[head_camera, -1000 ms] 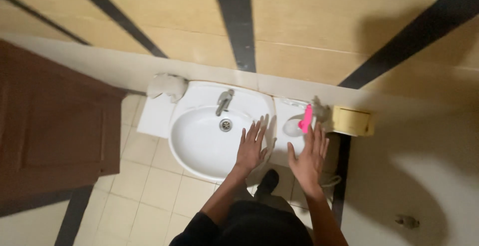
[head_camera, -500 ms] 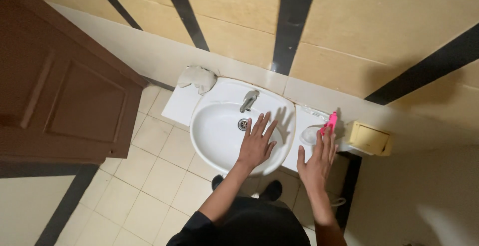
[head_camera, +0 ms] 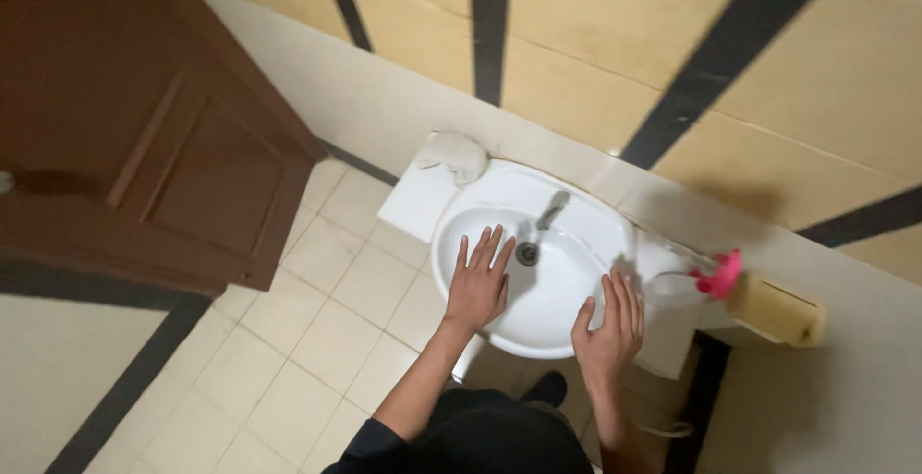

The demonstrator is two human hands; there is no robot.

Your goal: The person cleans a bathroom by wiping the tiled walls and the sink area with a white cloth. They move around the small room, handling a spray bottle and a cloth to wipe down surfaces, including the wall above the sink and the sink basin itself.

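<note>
Sink (head_camera: 567, 243), white and oval, sits in a white counter (head_camera: 415, 207) against the far wall, and we have both hands over it. Our left hand (head_camera: 477, 282) is spread flat over the near left part of the bowl, fingers (head_camera: 485, 248) apart and pointing toward the drain (head_camera: 526, 254); we cannot tell whether the palm touches the porcelain or hovers just above it. Our right hand (head_camera: 607, 325) is at the near right rim, fingers apart too and holding nothing, seemingly resting on the edge where bowl meets counter. Open palms like these suit a curved, smooth surface, since a flat hand follows the basin better than a closed one would.

At the far side of the bowl the metal tap (head_camera: 550, 209) points down toward the drain. A crumpled pale cloth (head_camera: 455, 154) lies on the far left corner of the counter, well apart from our left hand and out of the wet bowl. To the right, a clear container with a pink top (head_camera: 699, 280) stands near our right hand, and just beyond it a tan box (head_camera: 776, 309) rests by the wall. A brown wooden door (head_camera: 125, 128) fills the left of the scene above a pale tiled floor (head_camera: 327, 340).
</note>
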